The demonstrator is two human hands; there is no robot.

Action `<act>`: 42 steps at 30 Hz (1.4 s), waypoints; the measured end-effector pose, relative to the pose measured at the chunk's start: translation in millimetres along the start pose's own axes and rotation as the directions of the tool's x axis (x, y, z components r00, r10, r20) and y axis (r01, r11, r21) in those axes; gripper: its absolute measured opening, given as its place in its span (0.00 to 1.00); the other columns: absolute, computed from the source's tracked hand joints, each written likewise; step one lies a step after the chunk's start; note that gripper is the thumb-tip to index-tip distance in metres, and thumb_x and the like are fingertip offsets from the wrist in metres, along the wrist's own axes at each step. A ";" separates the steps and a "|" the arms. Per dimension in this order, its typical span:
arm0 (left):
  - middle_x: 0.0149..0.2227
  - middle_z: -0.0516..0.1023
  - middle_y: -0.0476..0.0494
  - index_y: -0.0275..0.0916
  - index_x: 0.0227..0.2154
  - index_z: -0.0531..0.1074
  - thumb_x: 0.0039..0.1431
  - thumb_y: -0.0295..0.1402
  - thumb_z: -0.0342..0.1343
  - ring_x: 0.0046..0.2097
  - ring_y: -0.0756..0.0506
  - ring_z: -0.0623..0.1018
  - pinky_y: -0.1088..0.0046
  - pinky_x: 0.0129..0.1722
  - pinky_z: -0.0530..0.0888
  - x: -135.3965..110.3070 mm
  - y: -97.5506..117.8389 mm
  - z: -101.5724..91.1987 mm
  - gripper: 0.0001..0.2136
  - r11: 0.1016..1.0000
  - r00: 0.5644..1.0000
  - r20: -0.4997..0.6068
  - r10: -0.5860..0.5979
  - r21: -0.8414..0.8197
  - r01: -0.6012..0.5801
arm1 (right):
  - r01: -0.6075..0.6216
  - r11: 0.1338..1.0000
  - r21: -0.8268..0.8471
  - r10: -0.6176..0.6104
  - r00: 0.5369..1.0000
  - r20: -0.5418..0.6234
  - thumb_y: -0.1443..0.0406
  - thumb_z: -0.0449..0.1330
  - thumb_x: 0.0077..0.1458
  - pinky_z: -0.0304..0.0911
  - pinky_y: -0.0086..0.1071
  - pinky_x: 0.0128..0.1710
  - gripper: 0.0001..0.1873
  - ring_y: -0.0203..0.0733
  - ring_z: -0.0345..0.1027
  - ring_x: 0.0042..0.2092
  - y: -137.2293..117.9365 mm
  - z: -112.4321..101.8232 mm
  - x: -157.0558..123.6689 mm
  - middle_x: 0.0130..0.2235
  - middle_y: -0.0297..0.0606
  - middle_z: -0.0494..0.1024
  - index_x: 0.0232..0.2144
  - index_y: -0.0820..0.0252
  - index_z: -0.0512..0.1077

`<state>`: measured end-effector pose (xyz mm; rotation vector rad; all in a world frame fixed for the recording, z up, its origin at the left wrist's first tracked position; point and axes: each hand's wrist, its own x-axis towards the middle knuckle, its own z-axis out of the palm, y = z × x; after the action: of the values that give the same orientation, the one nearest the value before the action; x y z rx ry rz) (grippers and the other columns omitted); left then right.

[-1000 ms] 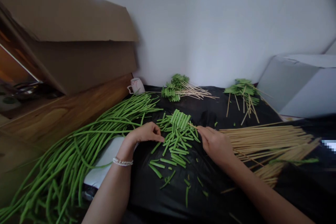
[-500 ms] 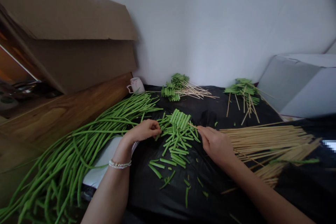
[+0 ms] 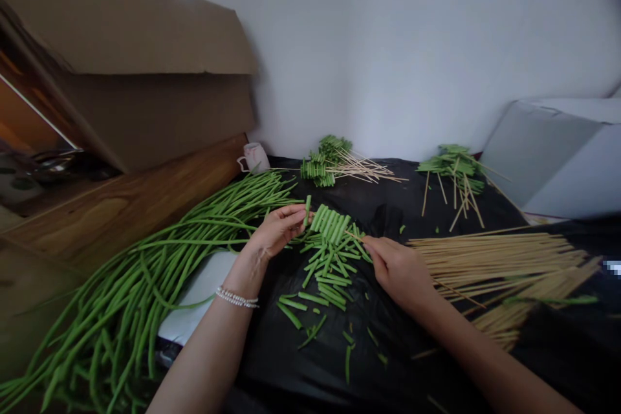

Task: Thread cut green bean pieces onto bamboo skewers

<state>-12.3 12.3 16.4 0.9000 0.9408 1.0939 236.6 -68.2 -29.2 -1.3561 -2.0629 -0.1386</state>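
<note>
My left hand (image 3: 277, 229) pinches a short cut piece of green bean (image 3: 307, 207), held upright at the left end of a row of bean pieces (image 3: 334, 224) threaded side by side on a bamboo skewer. My right hand (image 3: 398, 268) is closed on the bare end of that skewer (image 3: 355, 235), knuckles up. Below the row lies a loose heap of cut bean pieces (image 3: 326, 275) on the black plastic sheet (image 3: 291, 362).
Uncut long beans (image 3: 140, 284) sprawl at the left beside a wooden ledge and a cardboard box (image 3: 126, 71). Bare skewers (image 3: 504, 265) are piled at the right. Two heaps of finished bean skewers, one (image 3: 330, 165) and another (image 3: 453, 168), lie by the wall. A grey box (image 3: 557, 155) stands at the right.
My left hand has lifted from the loose pieces up and right to the row's left end, now holding one bean piece upright. The right hand has stayed almost still.
</note>
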 end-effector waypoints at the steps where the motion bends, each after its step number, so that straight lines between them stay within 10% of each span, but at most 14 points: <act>1: 0.32 0.81 0.43 0.33 0.33 0.77 0.42 0.25 0.69 0.32 0.51 0.78 0.78 0.33 0.73 0.0 -0.3 0.6 0.13 1.000 1.000 -0.001 -0.013 -0.009 0.013 | 0.003 1.000 0.001 -0.003 1.000 -0.002 0.67 0.47 0.62 0.62 0.28 0.35 0.16 0.37 0.71 0.36 0.0 0.0 0.1 0.34 0.38 0.78 0.40 0.57 0.75; 42: 0.30 0.80 0.44 0.33 0.31 0.80 0.34 0.31 0.73 0.32 0.51 0.77 0.78 0.32 0.73 4.8 -9.7 3.5 0.17 1.000 0.997 -0.077 0.000 0.024 0.002 | -0.050 0.995 0.086 0.049 0.999 0.013 0.66 0.47 0.62 0.65 0.32 0.40 0.15 0.40 0.73 0.40 -3.4 2.8 -1.5 0.36 0.39 0.80 0.40 0.57 0.75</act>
<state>-5.1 14.4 7.8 0.8822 1.0198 1.1249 232.8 -69.8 -31.3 -1.3561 -2.0186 -0.0201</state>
